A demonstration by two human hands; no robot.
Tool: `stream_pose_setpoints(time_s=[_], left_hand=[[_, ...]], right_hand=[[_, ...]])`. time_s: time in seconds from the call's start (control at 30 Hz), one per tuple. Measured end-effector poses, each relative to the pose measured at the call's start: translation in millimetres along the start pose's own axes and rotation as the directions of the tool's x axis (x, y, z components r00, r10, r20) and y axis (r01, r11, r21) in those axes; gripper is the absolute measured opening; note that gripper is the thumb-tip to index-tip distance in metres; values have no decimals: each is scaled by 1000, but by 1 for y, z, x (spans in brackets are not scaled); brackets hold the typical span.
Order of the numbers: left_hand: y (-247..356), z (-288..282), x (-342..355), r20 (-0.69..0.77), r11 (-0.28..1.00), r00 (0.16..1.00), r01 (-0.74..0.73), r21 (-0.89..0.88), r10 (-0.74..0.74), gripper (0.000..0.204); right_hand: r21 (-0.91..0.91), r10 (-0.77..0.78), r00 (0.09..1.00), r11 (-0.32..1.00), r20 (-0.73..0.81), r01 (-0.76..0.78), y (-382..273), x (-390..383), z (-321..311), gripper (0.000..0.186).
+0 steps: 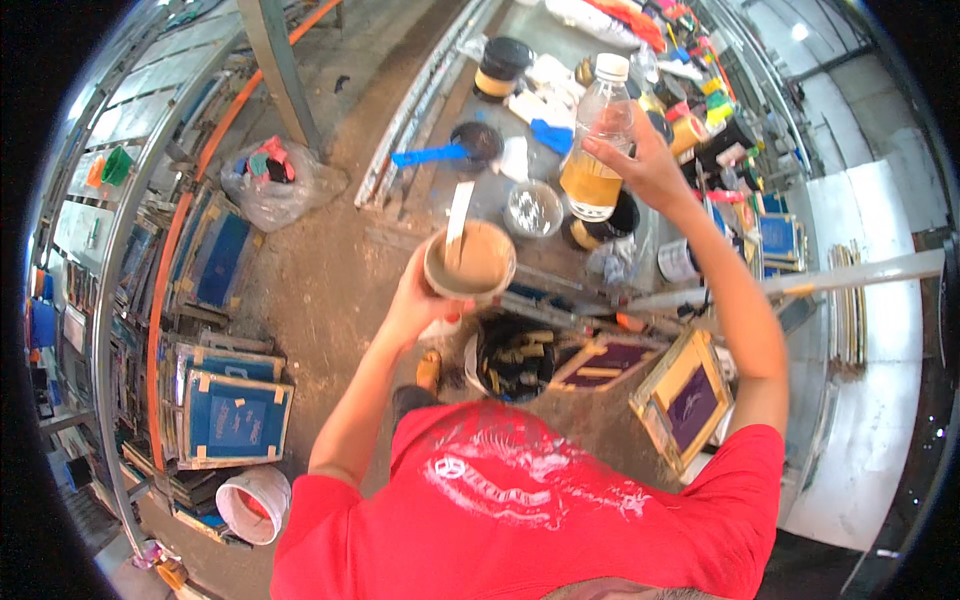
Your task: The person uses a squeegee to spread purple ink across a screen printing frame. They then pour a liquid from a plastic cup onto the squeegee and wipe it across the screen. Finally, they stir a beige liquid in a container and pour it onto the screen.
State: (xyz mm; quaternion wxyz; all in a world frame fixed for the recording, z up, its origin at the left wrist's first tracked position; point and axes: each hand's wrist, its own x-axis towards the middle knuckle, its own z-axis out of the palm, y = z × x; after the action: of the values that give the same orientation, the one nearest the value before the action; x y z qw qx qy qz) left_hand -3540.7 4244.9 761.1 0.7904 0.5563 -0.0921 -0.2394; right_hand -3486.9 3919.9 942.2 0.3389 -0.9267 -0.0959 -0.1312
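My left hand [412, 302] is wrapped round a round tub of tan paint [485, 262], held up in front of me. A white flat stirring stick [459, 215] stands tilted in the paint. To the right, my right hand [645, 165] grips a clear plastic bottle [597, 135] with a white cap, upright, its lower part filled with amber liquid. Beneath the bottle, on the workbench, a clear round bowl [533, 209] and a dark tub [607, 225] show; the bottle partly covers the dark tub.
A cluttered bench [430, 130] carries a blue-handled tool [430, 156], a black-lidded jar [503, 68] and many paint containers. By my feet stands a bin [512, 360]. Framed screens [690, 400] lean at right, more [238, 418] at left, near a white bucket [253, 505].
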Motion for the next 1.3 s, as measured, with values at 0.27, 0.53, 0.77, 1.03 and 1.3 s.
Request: stream_pose_setpoints(time_s=[0.27,0.53,0.77,1.03,1.3], left_hand=[[-20,47,-4,175,1000,984,28,12,-30,96],[-50,63,-21,263,958,959,-168,230,105,97],[-57,61,-28,281,949,957,-155,274,75,98],[-54,62,-28,303,981,953,-87,175,31,99],[-44,70,-16,342,998,938,38,58,-55,99]], right_hand=[[-494,137,776,835,615,244,-69,-94,-22,66],[-609,333,535,617,776,499,-75,-125,2,58],[-626,406,482,592,776,509,-82,-130,5,52],[-621,333,592,682,734,386,-78,-153,-10,53],[-488,323,823,870,466,-65,-19,-219,-18,65]])
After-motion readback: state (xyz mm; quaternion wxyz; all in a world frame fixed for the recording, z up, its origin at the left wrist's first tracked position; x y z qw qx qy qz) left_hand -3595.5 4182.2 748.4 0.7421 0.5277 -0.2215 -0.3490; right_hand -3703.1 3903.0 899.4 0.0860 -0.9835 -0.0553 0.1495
